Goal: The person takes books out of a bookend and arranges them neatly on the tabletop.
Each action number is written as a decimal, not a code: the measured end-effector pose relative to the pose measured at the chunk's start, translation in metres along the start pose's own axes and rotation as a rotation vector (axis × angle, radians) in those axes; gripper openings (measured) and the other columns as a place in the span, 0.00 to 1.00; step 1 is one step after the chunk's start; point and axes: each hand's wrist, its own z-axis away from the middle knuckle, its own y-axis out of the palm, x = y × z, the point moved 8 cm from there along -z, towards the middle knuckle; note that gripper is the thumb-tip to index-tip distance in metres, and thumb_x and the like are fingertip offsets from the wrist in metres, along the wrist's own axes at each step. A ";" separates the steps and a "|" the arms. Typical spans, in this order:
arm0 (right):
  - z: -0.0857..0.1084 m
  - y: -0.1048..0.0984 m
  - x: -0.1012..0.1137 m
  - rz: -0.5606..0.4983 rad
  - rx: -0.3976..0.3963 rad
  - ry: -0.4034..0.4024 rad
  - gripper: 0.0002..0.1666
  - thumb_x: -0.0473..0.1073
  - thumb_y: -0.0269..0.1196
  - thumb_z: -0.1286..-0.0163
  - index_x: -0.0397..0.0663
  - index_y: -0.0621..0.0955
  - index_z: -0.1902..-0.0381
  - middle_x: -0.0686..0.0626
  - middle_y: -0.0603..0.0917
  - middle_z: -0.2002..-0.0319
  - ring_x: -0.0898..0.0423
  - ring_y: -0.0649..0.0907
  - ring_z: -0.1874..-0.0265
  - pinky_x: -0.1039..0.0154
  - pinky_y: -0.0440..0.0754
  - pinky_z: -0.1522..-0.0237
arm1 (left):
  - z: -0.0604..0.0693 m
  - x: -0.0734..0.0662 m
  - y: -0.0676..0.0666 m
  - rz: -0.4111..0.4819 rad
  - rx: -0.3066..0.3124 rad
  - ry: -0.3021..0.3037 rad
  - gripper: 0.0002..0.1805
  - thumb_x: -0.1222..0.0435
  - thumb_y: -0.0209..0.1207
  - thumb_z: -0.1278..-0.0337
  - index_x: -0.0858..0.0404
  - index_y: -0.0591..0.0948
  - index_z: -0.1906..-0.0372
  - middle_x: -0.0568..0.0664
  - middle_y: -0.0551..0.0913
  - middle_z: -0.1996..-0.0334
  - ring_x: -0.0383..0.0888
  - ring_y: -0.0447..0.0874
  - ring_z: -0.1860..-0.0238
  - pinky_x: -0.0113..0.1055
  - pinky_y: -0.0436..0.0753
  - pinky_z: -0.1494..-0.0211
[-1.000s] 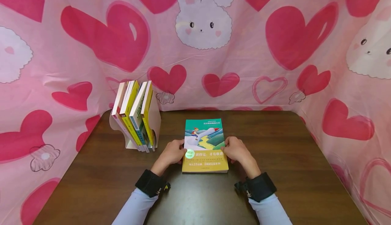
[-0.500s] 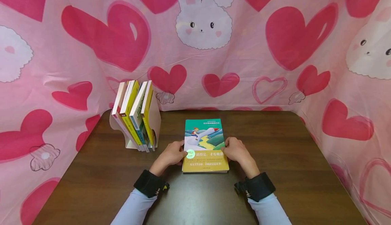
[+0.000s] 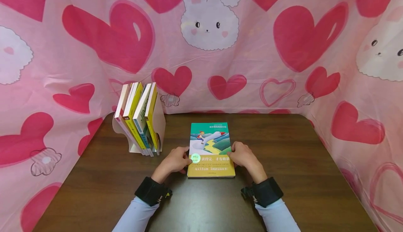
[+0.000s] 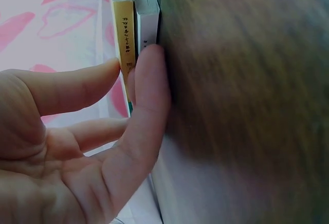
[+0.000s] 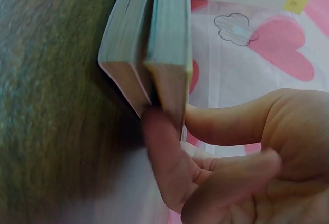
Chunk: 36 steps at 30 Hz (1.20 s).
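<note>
A book with a green and yellow cover (image 3: 210,144) lies face up on the table. Both wrist views show it stacked on a second, paler-spined book (image 4: 148,23). The left hand (image 3: 174,160) holds the top book's left side, its thumb at the cover edge; in the left wrist view a finger lies against the lower spine. Opposite, the right hand (image 3: 246,156) pinches the right side, thumb on the cover edge. One fingertip (image 5: 157,118) of it is at the slit between the two books, whose page edges face the right wrist camera.
A pale book holder (image 3: 161,120) stands on the table's back left with several upright books (image 3: 133,120), leaning slightly. The brown table (image 3: 299,162) meets a pink cloth with hearts and rabbits behind and at both sides.
The left wrist and forearm have shifted slightly left and down, while the fingers stay at the book. The right hand and the books show almost no movement.
</note>
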 end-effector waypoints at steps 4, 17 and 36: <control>0.001 -0.001 0.001 0.006 0.001 -0.010 0.11 0.41 0.65 0.23 0.38 0.76 0.56 0.43 0.78 0.68 0.48 0.80 0.75 0.61 0.80 0.76 | 0.000 -0.001 0.000 0.038 -0.003 0.003 0.35 0.74 0.66 0.33 0.74 0.68 0.24 0.57 0.78 0.72 0.48 0.82 0.75 0.39 0.88 0.74; 0.000 0.004 -0.001 0.000 0.026 0.010 0.12 0.42 0.65 0.22 0.39 0.75 0.57 0.42 0.79 0.68 0.48 0.81 0.76 0.63 0.82 0.79 | 0.002 0.005 0.000 0.030 -0.016 -0.025 0.36 0.73 0.67 0.33 0.73 0.68 0.23 0.57 0.77 0.71 0.49 0.81 0.76 0.39 0.86 0.76; -0.003 0.003 -0.001 -0.030 0.022 0.015 0.11 0.41 0.65 0.22 0.39 0.75 0.58 0.41 0.78 0.68 0.48 0.81 0.74 0.62 0.84 0.78 | 0.000 0.003 -0.001 -0.060 -0.032 -0.010 0.35 0.70 0.67 0.31 0.73 0.68 0.24 0.56 0.78 0.73 0.48 0.80 0.77 0.37 0.85 0.77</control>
